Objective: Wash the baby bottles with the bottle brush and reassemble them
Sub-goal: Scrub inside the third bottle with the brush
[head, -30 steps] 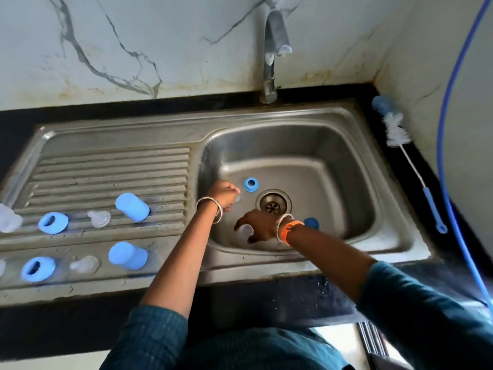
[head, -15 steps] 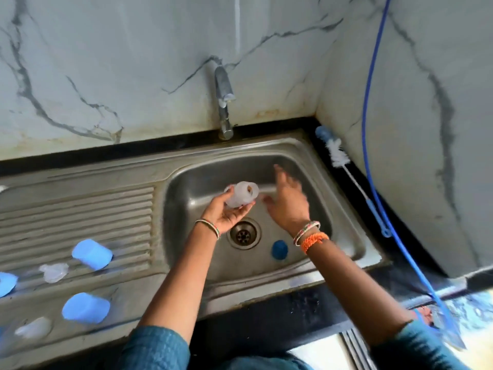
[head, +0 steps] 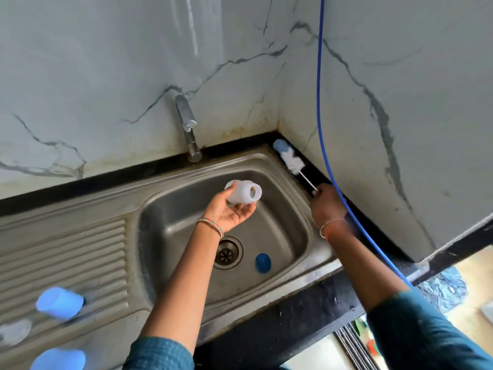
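My left hand holds a clear baby bottle body on its side above the steel sink basin, its open mouth facing right. My right hand is closed on the thin handle of the bottle brush, which lies on the black counter strip to the right of the sink, its white bristles and blue tip pointing to the back corner. A blue bottle part lies in the basin right of the drain. Two blue caps and a clear teat sit on the drainboard.
The tap stands behind the basin, shut off. A blue hose hangs down the right wall and crosses over my right forearm. The marble walls meet in a corner just behind the brush. The ribbed drainboard lies to the left.
My right hand went from the basin out to the counter at the right and closed on the brush handle. My left hand kept the bottle lifted. The view swung right.
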Demonstrator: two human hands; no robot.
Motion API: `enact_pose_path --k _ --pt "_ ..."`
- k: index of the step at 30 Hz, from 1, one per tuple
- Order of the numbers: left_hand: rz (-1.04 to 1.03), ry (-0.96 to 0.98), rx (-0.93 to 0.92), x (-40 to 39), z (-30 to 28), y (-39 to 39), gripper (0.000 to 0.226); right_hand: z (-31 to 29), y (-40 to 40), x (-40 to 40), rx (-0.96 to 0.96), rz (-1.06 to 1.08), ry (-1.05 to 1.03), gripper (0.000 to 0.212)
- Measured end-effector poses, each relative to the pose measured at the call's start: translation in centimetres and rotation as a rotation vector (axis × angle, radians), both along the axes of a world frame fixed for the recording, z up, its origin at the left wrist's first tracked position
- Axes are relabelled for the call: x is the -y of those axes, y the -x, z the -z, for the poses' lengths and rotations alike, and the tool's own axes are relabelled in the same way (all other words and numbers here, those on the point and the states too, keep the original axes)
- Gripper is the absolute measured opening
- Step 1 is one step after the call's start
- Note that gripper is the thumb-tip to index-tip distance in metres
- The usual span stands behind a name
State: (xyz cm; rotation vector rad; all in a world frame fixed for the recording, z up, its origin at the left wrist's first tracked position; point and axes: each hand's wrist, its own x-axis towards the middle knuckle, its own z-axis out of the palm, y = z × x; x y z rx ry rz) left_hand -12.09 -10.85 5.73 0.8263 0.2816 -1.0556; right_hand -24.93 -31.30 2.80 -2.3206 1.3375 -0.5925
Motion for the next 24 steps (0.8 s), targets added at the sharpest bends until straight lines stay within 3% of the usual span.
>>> enact_pose_path --k 5,10,16,24 --pt "-0.241 0.066 -0.077 -4.3 0.3 -0.6 0.041 -3.2 -3.5 -6.1 0.263 -0.358 -0.087 0.015" --pt "-0.635 0.241 -0.105 -10.0 -0.9 -1.6 0.036 -6.5 -6.5 -10.1 0.308 -0.670 0.018 0.017" --pt "-1.017 0.284 0.090 -16.3 -2.3 -4.9 0.025 -10.1 -11.5 -14.0 0.269 -0.662 0.156 0.022" --pt "-1.273 0.352 0.108 -20.6 -3.7 -4.5 0.026 -13.0 -14.3 -15.6 0.380 -0.718 0.161 0.022"
